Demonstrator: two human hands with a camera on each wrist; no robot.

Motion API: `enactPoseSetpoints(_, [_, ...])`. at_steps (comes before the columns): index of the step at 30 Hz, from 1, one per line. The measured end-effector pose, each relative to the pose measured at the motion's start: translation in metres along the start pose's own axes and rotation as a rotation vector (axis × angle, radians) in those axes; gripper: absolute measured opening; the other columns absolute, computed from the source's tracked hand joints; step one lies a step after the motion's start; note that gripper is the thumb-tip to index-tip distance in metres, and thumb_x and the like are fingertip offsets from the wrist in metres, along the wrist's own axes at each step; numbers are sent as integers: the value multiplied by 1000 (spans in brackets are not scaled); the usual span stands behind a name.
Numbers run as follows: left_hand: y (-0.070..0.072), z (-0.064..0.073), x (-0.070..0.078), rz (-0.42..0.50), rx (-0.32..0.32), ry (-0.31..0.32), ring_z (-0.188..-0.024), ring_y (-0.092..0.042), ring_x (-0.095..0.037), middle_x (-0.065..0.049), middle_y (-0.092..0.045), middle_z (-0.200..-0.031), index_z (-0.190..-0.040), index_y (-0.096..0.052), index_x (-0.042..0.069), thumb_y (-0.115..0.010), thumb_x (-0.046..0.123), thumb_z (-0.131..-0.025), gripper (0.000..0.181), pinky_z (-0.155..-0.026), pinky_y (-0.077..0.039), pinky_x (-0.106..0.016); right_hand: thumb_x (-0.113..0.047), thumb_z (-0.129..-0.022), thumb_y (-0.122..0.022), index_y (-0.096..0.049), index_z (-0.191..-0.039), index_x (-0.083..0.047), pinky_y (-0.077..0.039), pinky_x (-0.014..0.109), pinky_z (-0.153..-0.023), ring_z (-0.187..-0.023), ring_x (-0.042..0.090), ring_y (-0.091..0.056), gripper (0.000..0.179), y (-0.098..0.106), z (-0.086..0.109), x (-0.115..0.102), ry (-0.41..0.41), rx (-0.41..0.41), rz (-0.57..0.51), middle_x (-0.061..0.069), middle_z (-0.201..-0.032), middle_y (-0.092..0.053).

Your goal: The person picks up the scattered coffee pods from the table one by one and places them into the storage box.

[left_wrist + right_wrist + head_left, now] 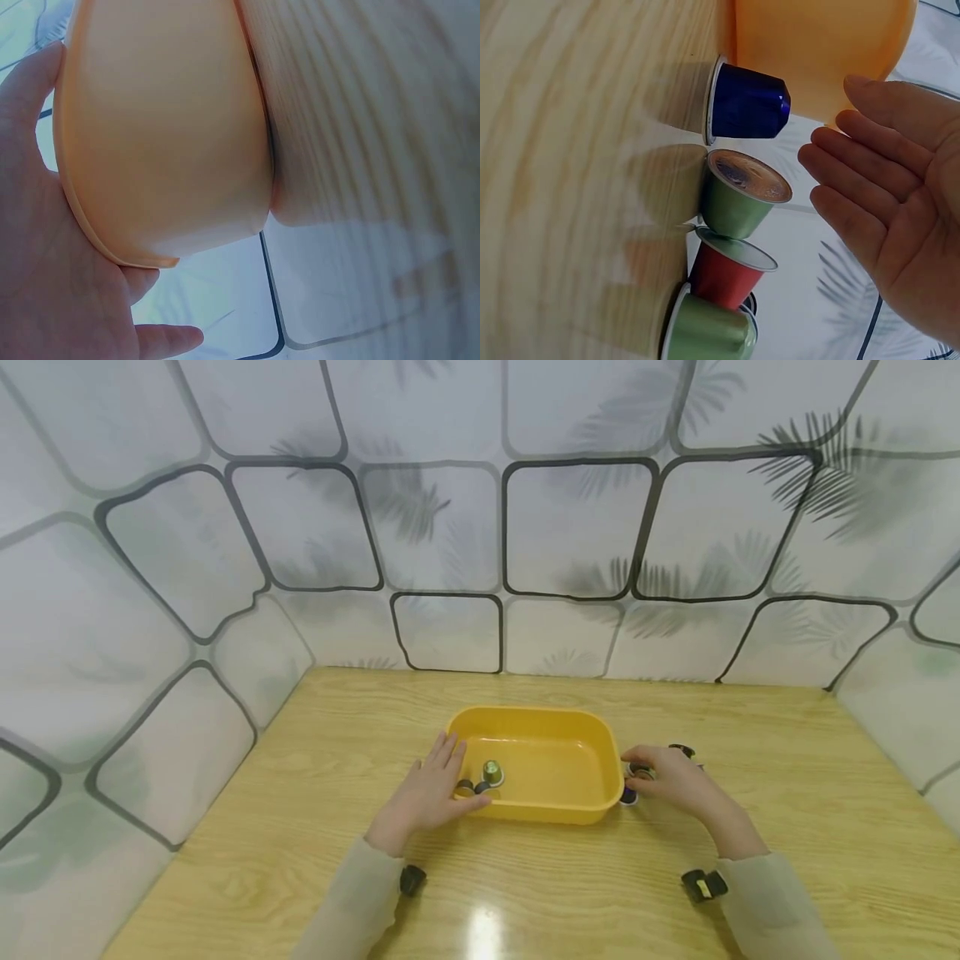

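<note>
Head view: fingers spread, left hand [426,797] on left end of a yellow rectangular plastic tray [543,812]; inside, a shiny green cup-shaped capsule [491,771] and two dark capsules [465,787]; just past the right end, right hand [675,782]. Left wrist view: palm against tray rim. Right wrist view: fingers extended, nearly together, near glossy blue capsule [748,103], pale-green capsule [735,206] and red capsule [726,279] on pale wooden table [562,187].

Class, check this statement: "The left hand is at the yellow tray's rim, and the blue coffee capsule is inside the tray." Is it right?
Not quite: the blue coffee capsule stands outside the yellow tray, on the wooden table, as the right wrist view shows. The left hand is at the rim.
</note>
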State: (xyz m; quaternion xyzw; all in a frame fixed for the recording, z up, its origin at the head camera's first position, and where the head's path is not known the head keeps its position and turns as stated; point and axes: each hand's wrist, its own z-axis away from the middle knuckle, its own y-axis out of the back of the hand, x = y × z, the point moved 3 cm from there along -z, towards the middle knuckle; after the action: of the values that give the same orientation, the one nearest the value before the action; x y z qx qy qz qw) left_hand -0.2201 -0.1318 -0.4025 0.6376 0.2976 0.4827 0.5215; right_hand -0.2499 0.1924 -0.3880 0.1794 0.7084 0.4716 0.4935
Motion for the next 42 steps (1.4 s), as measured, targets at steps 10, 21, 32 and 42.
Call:
enactPoseSetpoints(10, [0, 0, 2, 2, -4, -1, -132, 4, -24, -15, -5, -146, -141, -15, 1, -41, 65, -80, 92, -97, -18, -57, -10, -79, -66, -61, -103, -3, -48, 34, -68, -83, 22, -58, 26, -7, -2, 7, 4, -39, 8, 7, -96, -62])
enactPoseSetpoints(21, [-1, 0, 2, -7, 0, -3, -132, 4, -24, -15, -5, -146, -141, -15, 1, -41, 64, -81, 91, -97, -18, -57, -8, -78, -67, -60, -104, -1, -48, 36, -68, -84, 25, -58, 28, -6, -2, 4, 33, -53, 22, 11, -98, -62])
enactPoseSetpoints(32, [0, 0, 1, -6, -1, -5, -133, 3, -25, -15, -6, -146, -141, -15, 1, -37, 68, -79, 94, -97, -19, -57, -5, -76, -67, -60, -104, 1, -47, 42, -73, -89, 30, -57, 29, -8, -3, 6, 21, -63, 68, 14, -99, -61])
enactPoseSetpoints(42, [0, 0, 0, -5, -8, 1, -132, 5, -24, -15, -5, -146, -141, -14, 1, -40, 65, -80, 92, -97, -18, -57, -2, -74, -67, -60, -103, 2, -47, 41, -72, -88, 31, -58, 29, -8, -1, 10, 33, -75, 36, 14, -97, -62])
